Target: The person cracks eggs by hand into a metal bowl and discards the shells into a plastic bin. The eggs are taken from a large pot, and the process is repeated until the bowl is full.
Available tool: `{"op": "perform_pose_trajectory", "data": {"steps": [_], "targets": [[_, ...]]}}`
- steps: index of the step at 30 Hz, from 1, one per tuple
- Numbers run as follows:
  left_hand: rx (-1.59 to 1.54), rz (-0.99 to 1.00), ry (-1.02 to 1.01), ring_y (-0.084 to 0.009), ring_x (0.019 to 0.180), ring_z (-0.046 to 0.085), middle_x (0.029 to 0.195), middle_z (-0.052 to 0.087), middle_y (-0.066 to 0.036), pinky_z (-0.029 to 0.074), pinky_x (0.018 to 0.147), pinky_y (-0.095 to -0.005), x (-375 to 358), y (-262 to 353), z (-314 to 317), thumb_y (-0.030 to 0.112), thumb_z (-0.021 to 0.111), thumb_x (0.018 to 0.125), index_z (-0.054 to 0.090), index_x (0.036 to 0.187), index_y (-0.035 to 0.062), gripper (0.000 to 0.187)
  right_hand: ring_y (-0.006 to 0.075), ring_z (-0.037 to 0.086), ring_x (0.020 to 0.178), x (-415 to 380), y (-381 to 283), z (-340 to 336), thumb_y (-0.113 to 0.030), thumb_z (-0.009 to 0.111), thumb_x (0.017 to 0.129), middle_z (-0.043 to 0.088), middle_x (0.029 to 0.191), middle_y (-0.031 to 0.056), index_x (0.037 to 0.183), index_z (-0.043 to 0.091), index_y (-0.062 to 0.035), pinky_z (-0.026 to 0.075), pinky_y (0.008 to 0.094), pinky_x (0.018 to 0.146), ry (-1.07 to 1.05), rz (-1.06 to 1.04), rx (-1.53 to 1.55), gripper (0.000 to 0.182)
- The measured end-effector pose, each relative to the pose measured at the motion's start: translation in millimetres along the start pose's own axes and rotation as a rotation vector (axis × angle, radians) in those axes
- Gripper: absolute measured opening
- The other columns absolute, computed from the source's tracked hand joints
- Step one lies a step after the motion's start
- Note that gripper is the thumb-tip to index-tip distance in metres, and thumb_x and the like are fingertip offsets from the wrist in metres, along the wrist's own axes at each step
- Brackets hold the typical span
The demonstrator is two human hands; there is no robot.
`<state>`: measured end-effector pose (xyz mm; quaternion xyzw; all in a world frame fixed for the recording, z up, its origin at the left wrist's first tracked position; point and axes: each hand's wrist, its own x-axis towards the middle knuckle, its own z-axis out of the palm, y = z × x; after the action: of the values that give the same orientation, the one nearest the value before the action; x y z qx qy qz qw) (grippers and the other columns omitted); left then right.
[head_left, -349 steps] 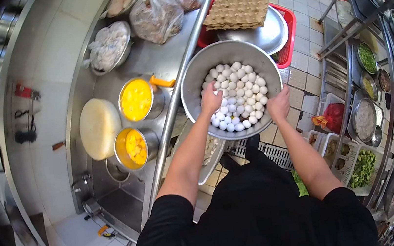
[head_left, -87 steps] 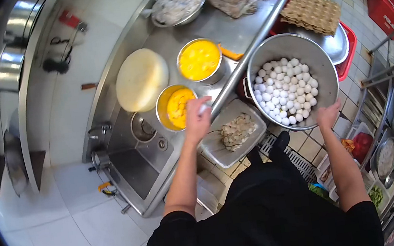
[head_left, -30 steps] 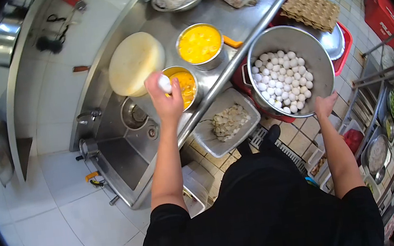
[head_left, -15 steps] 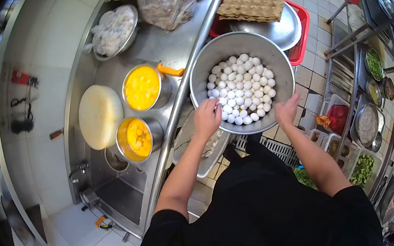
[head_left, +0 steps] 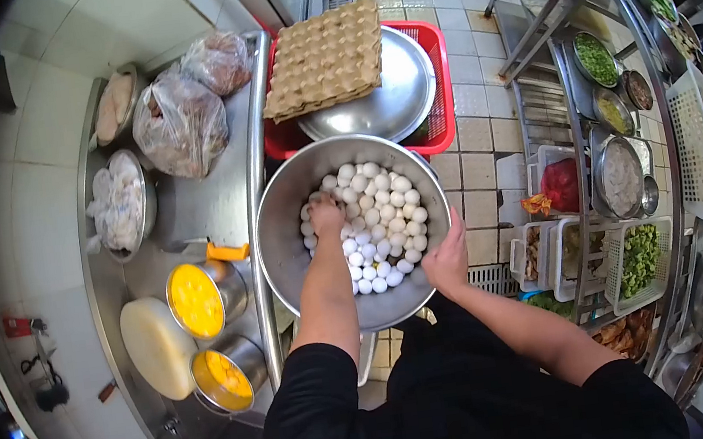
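A large round metal pot (head_left: 281, 254) holds many white eggs (head_left: 385, 206) piled over its bottom. My left hand (head_left: 326, 214) reaches down inside it, touching eggs near the pile's upper left; its fingertips are hidden among them. On the pot's right rim lies my right hand (head_left: 446, 257), its fingers closed round the edge. Behind the pot, stacked cardboard egg trays (head_left: 327, 56) rest partly on a metal lid (head_left: 393, 91) over a red basket (head_left: 442, 77).
The steel counter (head_left: 201, 207) at left carries bagged food (head_left: 182, 126), a bowl (head_left: 148, 205), two metal pots of yellow egg (head_left: 197, 302) (head_left: 229, 379) and a round board (head_left: 157, 349). Shelves with vegetable containers (head_left: 640, 259) stand at right above the tiled floor (head_left: 476, 160).
My left hand has moved from the pot's near left side deep into the eggs. The view has turned and shifted; my right hand stays on the rim.
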<state>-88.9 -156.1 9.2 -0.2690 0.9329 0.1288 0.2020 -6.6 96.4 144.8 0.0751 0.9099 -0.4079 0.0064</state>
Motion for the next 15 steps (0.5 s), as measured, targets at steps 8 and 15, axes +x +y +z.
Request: {"op": "perform_pose_trajectory", "data": {"steps": [8, 15], "targets": [[-0.614, -0.199, -0.149, -0.0271, 0.084, 0.059, 0.101, 0.056, -0.014, 0.049, 0.075, -0.0390, -1.0, -2.2, -2.6, 0.028, 0.053, 0.083, 0.043, 0.122, 0.0102, 0.044, 0.0461, 0.041, 0.116, 3.0, -3.7, 0.2, 0.002, 0.049, 0.068, 0.038, 0.127, 0.0291, 0.137, 0.021, 0.0026, 0.036, 0.0470, 0.099, -0.033, 0.023, -0.028, 0.075], [-1.767, 0.113, -0.358, -0.0141, 0.065, 0.056, 0.092, 0.057, -0.006, 0.044, 0.052, -0.0243, -177.0, -25.6, -107.6, 0.001, 0.052, 0.085, 0.049, 0.109, 0.0099, 0.025, 0.0445, 0.043, 0.115, 7.2, 0.5, 6.2, 0.002, 0.051, 0.065, 0.040, 0.127, 0.0286, 0.135, 0.024, 0.0032, 0.036, 0.0454, 0.098, 0.059, -0.050, -0.092, 0.075]]}}
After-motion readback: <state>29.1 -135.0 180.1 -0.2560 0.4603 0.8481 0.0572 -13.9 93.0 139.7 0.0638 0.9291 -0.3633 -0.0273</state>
